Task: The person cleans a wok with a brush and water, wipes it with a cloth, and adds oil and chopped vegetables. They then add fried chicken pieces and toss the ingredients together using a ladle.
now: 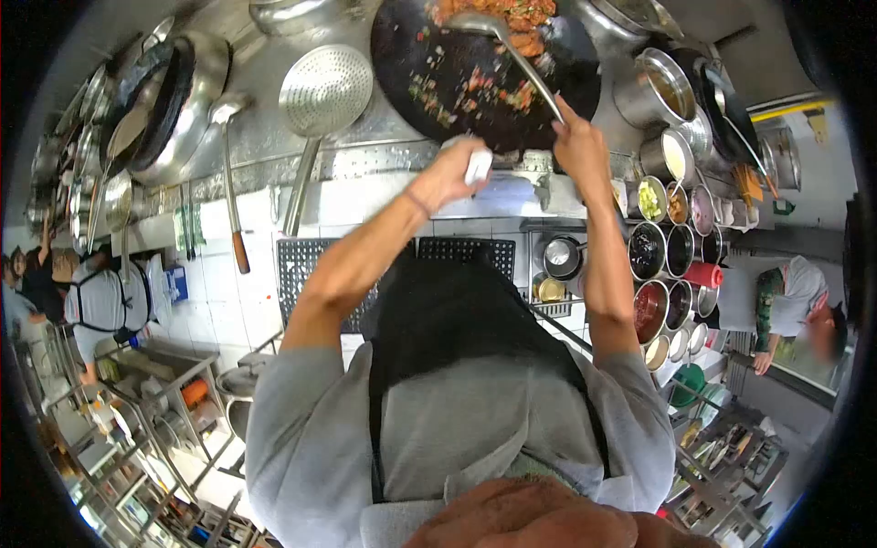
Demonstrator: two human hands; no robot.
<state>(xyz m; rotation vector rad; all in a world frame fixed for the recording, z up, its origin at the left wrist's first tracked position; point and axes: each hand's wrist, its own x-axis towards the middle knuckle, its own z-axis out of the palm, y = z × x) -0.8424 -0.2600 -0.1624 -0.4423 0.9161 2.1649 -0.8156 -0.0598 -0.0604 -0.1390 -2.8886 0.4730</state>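
Note:
A black wok sits on the stove in front of me, with reddish-orange food at its far side and chopped bits scattered over its middle. My right hand is closed round the handle of a metal ladle, whose bowl rests among the food. At the wok's near rim my left hand is wrapped round a folded white cloth. Whether the cloth grips a wok handle under the fingers is hidden.
A perforated strainer and a long-handled ladle lie to the left. Pots and several seasoning containers stand at the right. One person is at far right; another stands at far left.

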